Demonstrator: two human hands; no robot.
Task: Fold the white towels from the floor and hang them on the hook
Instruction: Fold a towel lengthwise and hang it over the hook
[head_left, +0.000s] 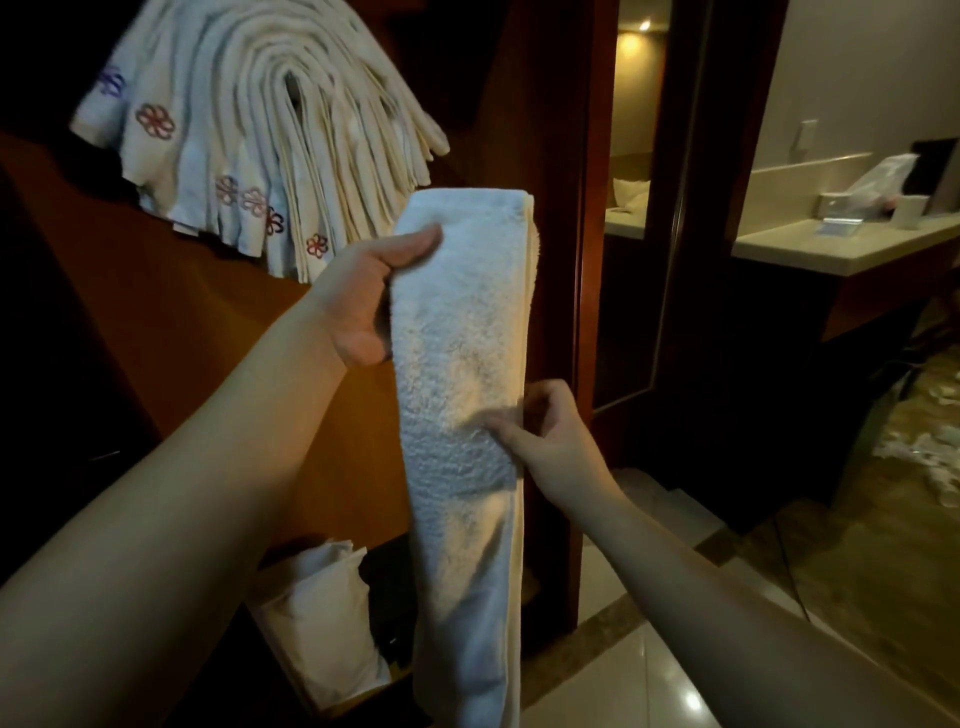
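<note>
Below the hung towels (249, 135), keep your left hand (363, 306) gripping the folded towel (457, 395) (right hand (545, 436) pinching its edge), layers aligned.

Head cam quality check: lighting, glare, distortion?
Head view: dim, warm light; upper left corner near black; right hand casts a shadow on the folded towel; glare spots on the floor tiles; wide-angle bends the door frame; hung towels slightly soft.

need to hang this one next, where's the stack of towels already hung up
In the head view the hung towels drape at the upper left against the wooden panel, just above the left hand gripping the folded towel.
</note>
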